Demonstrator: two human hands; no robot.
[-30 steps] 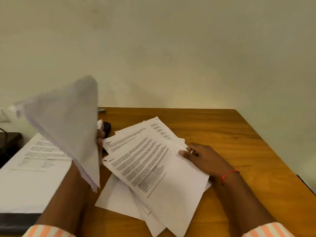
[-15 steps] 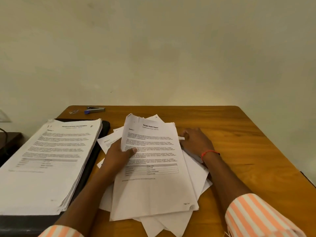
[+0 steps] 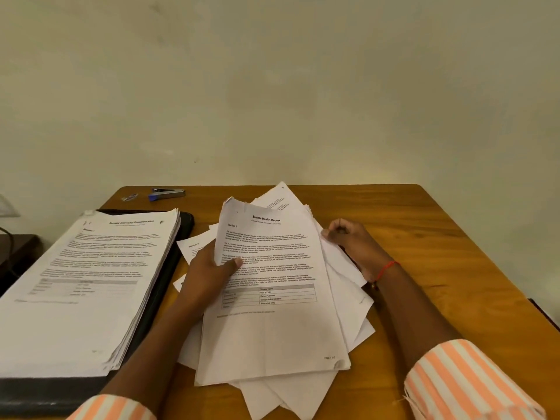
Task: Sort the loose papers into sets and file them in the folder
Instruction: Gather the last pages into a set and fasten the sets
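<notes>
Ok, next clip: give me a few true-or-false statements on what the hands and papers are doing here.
1. The left hand grips the Sample Health Report sheet. True.
2. The stapler lies on top of the sorted stack. False: it lies on the table near the far edge, apart from the stack.
3. The sorted stack rests on a black folder. True.
4. The right hand is lifted clear of all papers. False: its curled fingers hold the right edge of the loose pile.
</notes>
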